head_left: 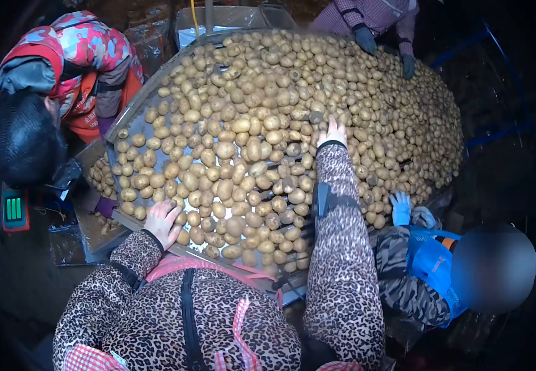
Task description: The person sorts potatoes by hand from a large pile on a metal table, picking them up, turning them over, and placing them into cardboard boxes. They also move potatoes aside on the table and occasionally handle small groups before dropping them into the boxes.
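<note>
Yellow-brown potatoes (252, 151) cover a large sorting table (137, 127) in front of me. My right hand (333, 132) reaches far across with its arm stretched out. Its fingers point away from me and rest on potatoes near the middle of the heap, beside one darker potato (315, 117). At the near left edge, my left hand (164, 222) lies over the rim with its fingers spread, touching or close to the nearest potatoes. I see nothing gripped in either hand, though the undersides of both are hidden.
A person in a pink camouflage jacket (89, 43) leans in at the left, beside a box of potatoes (102, 176) and a green-lit display (14, 209). Gloved hands of a co-worker (365, 40) are at the far side. Another person's blue glove (400, 208) is at the right edge.
</note>
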The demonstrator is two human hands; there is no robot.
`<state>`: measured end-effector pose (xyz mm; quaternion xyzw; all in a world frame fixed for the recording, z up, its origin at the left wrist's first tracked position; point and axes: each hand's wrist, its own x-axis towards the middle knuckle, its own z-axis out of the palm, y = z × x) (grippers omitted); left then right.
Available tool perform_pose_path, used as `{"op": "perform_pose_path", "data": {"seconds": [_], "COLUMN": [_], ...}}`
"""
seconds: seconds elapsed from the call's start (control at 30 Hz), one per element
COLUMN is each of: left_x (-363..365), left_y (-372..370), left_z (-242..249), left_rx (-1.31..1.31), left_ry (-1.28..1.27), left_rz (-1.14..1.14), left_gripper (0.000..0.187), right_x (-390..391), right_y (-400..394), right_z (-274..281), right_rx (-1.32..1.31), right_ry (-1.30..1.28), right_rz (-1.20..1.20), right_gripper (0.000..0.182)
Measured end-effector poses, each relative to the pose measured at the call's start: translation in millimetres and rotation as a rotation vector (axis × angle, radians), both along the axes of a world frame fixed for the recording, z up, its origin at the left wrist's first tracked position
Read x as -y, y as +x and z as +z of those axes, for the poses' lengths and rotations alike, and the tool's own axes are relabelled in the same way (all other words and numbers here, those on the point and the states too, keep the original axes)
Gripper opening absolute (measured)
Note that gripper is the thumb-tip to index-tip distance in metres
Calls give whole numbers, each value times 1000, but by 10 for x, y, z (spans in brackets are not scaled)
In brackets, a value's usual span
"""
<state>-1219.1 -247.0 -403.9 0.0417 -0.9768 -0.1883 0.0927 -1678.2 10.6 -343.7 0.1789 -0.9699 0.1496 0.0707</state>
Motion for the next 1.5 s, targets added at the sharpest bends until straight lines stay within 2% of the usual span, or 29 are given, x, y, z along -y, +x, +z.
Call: {"op": "perform_pose_path", "data": {"seconds": [0.07,0.17,0.2,0.27,0.33,0.37,0.4,0.43,0.5,0.53,0.57,0.6,0.67,0.7,0.73,0.77,0.8,0.9,0.93,0.97,1.07,1.1,1.13,1.23,1.27,1.3,1.37,1.43,1.5], "left_x": [21,52,41,29,30,35,44,62,37,-47,-171,-315,-621,-701,-772,-846,-826,-925,-965,-967,-986,-997,-1002,-1014,-1010,-988,-984,-970,-972], "left_y": [-6,-16,-2,-10,1,6,-3,-12,-175,-302,-487,-686,-942,-1020,-1060,-1040,-1035,-877,-803,-763,-653,-614,-589,-582,-605,-627,-625,-644,-630], "left_z": [22,34,38,48,56,47,17,-14,89,236,477,759,1146,1265,1368,1506,1443,1442,1478,1498,1459,1437,1429,1562,1471,1469,1430,1343,1220], "left_rx": [17,53,48,40,29,26,20,7,-102,-127,-94,-65,-88,8,103,296,401,371,387,443,518,530,519,516,419,375,246,154,114], "left_ry": [1,21,26,32,35,33,30,28,64,95,274,449,630,615,597,728,836,834,884,950,1124,1181,1178,1155,1000,855,637,633,712], "left_rz": [-3,-7,5,7,10,6,3,-1,-5,1,-44,-87,-233,-326,-422,-371,-401,-496,-480,-470,-481,-490,-504,-477,-440,-422,-362,-408,-481], "left_gripper": [57,57,57,56,56,55,54,51,50,50,56,62,78,82,85,82,81,78,77,77,78,79,78,73,72,73,80,83,85], "right_x": [28,150,152,247,144,94,12,-231,-411,-395,-380,-287,-202,-243,-188,-133,-150,-238,-277,-284,-314,-310,-351,-339,-291,-186,-371,-366,-325], "right_y": [-304,-160,-79,125,397,692,815,979,1590,1864,2138,2394,2682,2745,2914,3081,3161,3350,3406,3464,3635,3668,3691,3692,3626,3610,3587,3699,3827], "right_z": [-236,-158,-70,-134,-425,-192,-492,-723,-648,-424,-201,54,266,281,400,517,476,334,348,438,795,679,697,512,417,364,301,198,198], "right_rx": [188,256,317,326,418,689,716,974,1019,1252,1486,1297,1196,1283,1108,934,860,620,484,348,208,241,304,320,328,268,655,839,822], "right_ry": [167,132,0,163,93,-196,-529,-865,-1101,-1364,-1617,-1479,-1405,-1446,-1357,-1257,-1215,-1048,-901,-753,-626,-702,-879,-993,-1023,-1240,-1521,-1519,-1435], "right_rz": [-18,-78,77,252,239,134,352,263,272,245,171,54,131,191,210,207,198,186,183,165,218,117,137,76,39,11,-124,44,206], "right_gripper": [65,63,59,54,50,49,45,42,38,37,38,46,50,51,53,54,56,59,55,52,45,42,41,41,41,33,30,40,57]}}
